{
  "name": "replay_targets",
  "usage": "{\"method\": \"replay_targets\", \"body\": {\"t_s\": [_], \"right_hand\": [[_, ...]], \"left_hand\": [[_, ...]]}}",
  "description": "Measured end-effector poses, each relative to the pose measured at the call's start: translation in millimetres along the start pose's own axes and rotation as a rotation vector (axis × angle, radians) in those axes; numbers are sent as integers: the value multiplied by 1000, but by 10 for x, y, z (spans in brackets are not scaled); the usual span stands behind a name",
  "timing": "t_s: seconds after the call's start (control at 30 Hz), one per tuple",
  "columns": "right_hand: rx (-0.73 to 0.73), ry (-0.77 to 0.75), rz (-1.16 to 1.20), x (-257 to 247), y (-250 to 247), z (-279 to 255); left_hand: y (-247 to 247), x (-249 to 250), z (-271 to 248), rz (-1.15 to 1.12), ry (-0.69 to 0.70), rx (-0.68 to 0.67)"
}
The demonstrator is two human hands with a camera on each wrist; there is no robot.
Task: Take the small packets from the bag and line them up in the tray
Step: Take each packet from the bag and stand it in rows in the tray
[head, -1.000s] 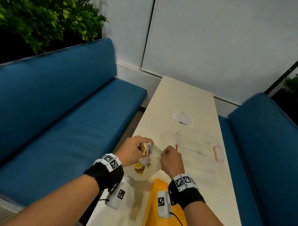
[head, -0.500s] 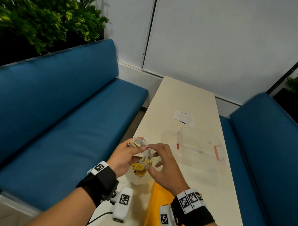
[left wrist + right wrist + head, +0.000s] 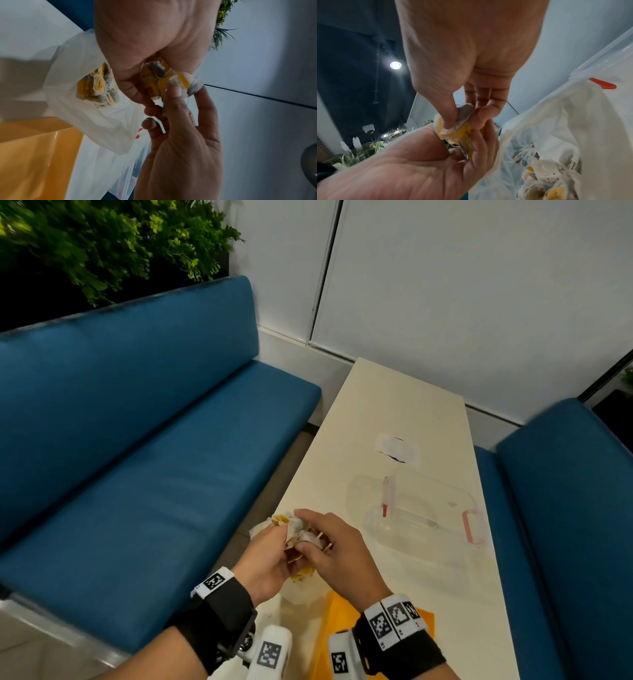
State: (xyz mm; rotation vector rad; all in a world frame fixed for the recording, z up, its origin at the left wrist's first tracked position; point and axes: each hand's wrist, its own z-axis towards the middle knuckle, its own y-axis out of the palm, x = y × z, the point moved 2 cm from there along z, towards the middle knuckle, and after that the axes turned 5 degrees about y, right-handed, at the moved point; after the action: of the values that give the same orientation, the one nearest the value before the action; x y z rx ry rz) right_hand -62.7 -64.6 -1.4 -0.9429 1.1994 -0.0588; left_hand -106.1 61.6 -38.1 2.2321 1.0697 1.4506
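A clump of small white packets with yellow tags sits in the left hand, whose fingers curl around it just above the near end of the cream table. The right hand meets it from three o'clock: thumb and forefinger pinch one packet at the top of the clump, the other fingers loosely bent. Both hands are raised off the tabletop.

Below them, at about six o'clock from the clump, lies the translucent white bag, its mouth open toward the hands and more yellow-tagged packets visible inside. The bag rests partly on the table and partly over a flat orange sheet at the table's near edge.

The tray, a clear plastic container with red clips at its ends, stands on the table at roughly two o'clock from the hands, near but apart from them. Beyond it, at twelve o'clock, lies a small white paper with dark marks.

Blue upholstered benches flank the table on both sides, and green foliage rises behind the left bench.
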Motion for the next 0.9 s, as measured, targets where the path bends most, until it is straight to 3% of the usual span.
{"method": "replay_targets", "body": {"t_s": [0.1, 0.23, 0.4, 0.53, 0.67, 0.9], "right_hand": [[46, -16, 31, -40, -17, 43], [53, 135, 165, 11, -14, 67], [73, 381, 546, 161, -9, 33], [86, 491, 852, 248, -29, -11], [151, 571, 844, 356, 15, -17], [242, 576, 811, 335, 119, -20]], "left_hand": [[13, -16, 6, -24, -22, 11], [-8, 8, -7, -129, -31, 0], [-64, 42, 3, -229, 25, -11], [-113, 24, 2, -158, 70, 24], [-120, -50, -24, -63, 90, -7], [-85, -169, 16, -50, 127, -3]]}}
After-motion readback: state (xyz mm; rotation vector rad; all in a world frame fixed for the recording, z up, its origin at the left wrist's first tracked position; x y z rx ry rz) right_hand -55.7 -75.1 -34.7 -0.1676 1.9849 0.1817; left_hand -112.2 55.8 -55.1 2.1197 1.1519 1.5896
